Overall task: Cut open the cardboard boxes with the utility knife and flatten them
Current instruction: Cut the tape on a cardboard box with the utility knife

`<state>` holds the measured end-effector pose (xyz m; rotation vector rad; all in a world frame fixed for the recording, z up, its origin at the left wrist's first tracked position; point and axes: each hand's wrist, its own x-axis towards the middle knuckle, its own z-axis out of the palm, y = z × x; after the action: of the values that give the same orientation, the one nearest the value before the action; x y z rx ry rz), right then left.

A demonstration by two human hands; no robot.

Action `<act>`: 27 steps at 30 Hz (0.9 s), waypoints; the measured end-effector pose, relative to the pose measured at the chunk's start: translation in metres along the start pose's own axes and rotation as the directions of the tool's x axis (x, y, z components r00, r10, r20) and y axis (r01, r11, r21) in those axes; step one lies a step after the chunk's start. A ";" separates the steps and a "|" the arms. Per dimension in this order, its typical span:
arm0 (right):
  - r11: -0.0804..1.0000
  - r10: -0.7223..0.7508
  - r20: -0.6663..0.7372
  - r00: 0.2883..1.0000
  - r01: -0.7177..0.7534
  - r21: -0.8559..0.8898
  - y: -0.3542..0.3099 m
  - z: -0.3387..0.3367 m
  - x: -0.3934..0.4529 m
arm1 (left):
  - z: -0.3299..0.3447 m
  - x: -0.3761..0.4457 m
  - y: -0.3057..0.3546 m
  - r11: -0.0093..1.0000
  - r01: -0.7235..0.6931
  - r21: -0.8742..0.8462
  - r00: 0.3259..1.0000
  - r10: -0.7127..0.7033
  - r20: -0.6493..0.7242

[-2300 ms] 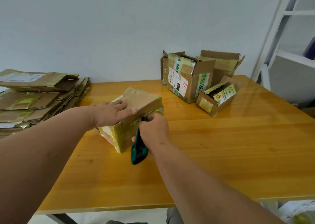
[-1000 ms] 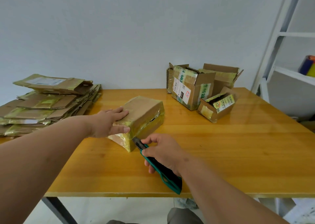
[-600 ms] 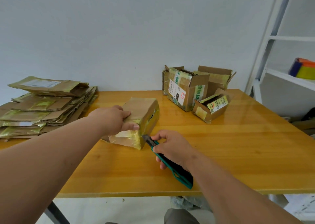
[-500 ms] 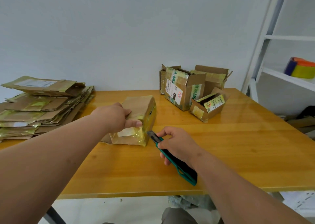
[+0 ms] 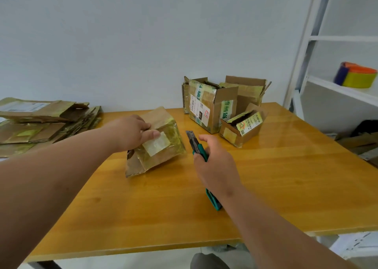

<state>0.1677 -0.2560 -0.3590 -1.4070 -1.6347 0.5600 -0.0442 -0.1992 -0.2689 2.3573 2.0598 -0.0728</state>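
Tilting on its near edge, the taped cardboard box (image 5: 157, 143) is steadied at the table (image 5: 286, 186) centre by the left hand (image 5: 131, 133), whose fingers are laid over the top edge with the thumb pressed on the near taped face, probably so that face is presented for cutting. The utility knife (image 5: 197, 148) is gripped in the curled right hand (image 5: 214, 162), blade extended and kept just right of the box, apart from it. Flattened boxes (image 5: 41, 123) are stacked far left; uncut boxes (image 5: 223, 105) wait far right.
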 end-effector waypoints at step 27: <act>0.902 -0.018 0.080 0.997 0.051 -0.428 -0.004 0.012 0.018 | 0.044 0.025 0.016 0.989 -0.140 -0.038 0.990 0.140 -0.015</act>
<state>0.1566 -0.2375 -0.3563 -1.6840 -1.9201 0.2346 -0.0261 -0.1780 -0.3143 2.4766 1.8757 -0.0162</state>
